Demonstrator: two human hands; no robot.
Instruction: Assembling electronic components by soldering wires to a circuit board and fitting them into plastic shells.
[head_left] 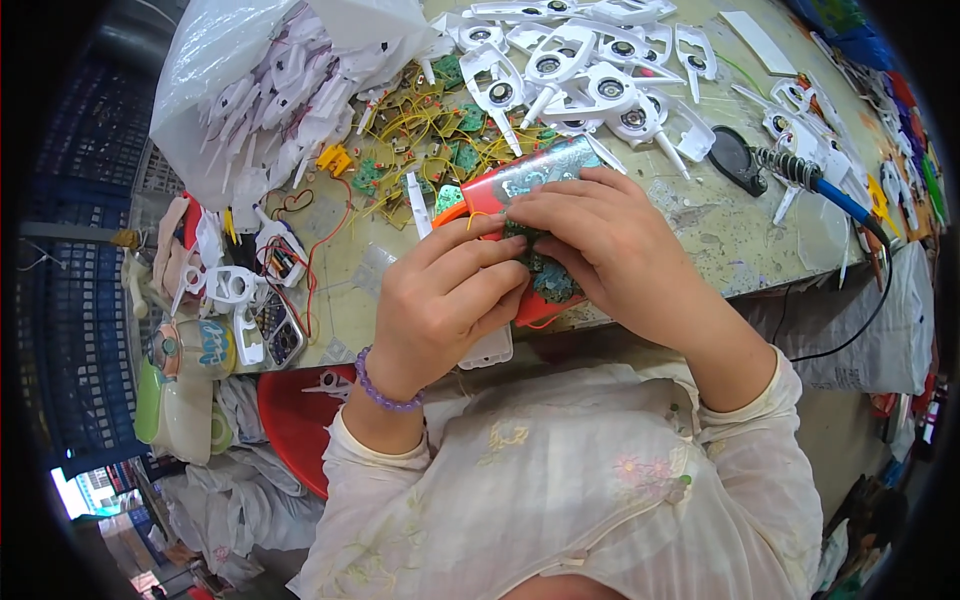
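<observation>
A pale, embroidered blouse (pixel 560 490) is filling the space nearest the camera, its sleeves ending partway down both forearms. The left forearm is slanting up and inward, wearing a purple bead bracelet (pixel 385 398) at the wrist. The left hand (pixel 445 295) is turning its back upward, its fingers curling and pointing right. From the other side, the right hand (pixel 615 240) is arching over with its knuckles raised, its fingers bending toward the left hand's fingertips. Both hands' grips are looking nearly closed, fingertips gathering close together, but the fingers are hiding what lies between them, so I cannot tell what either grip is holding.

Directly beneath the hands, a red object (pixel 488 193) with speckled blue-grey patches is lying near the front edge of the surface (pixel 720 250). An orange loop (pixel 450 214) is sticking out on its left side, and a thin yellow wire (pixel 485 213) is showing beside the fingers.

Beyond, green circuit boards (pixel 465 155) with yellow wires are lying in a tangle, and white plastic housings (pixel 570 60) are piling up behind them. A clear plastic bag (pixel 190 110) is holding more white pieces at the left, while a blue-handled soldering iron (pixel 845 200) is resting in a coiled holder (pixel 790 165) at the right.
</observation>
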